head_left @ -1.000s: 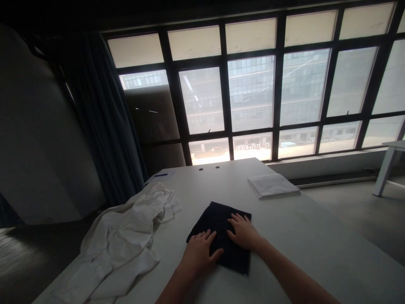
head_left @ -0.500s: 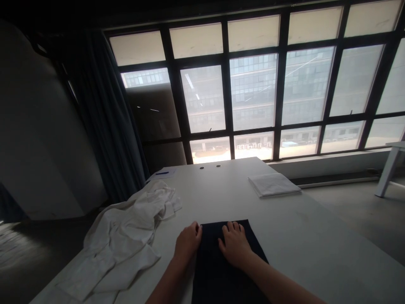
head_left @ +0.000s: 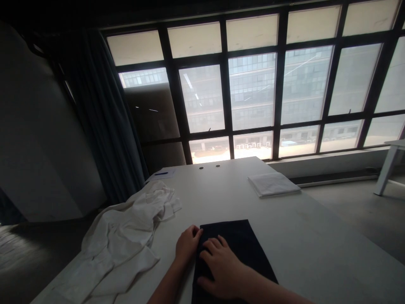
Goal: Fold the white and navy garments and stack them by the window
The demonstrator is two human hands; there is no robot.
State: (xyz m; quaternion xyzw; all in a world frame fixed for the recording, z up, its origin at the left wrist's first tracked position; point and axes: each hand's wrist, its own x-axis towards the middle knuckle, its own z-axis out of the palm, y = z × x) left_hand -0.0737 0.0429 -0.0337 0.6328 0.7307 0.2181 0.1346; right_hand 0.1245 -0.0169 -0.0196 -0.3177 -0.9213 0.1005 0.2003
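A dark navy folded cloth point(head_left: 245, 245) lies flat on the white table point(head_left: 209, 190) in front of me, its near end running out of the picture. At its upper left corner is my left hand point(head_left: 187, 245), with the fingers curled in and the fingertips closed on the cloth's left edge. My right hand point(head_left: 221, 266) rests on top of the cloth, palm down and fingers spread, close to the left edge. What kind of garment or fabric the dark cloth is, I cannot tell.
A rumpled white garment point(head_left: 126, 236) covers the table's left side. Toward the far right lies a folded white cloth point(head_left: 274, 184). A pen point(head_left: 161, 173) sits on paper at the far left corner. Windows and a dark blue curtain point(head_left: 104, 114) stand beyond.
My right hand has slid left and toward me over the dark cloth, from its upper middle to near the left edge. My left hand has stayed at the corner.
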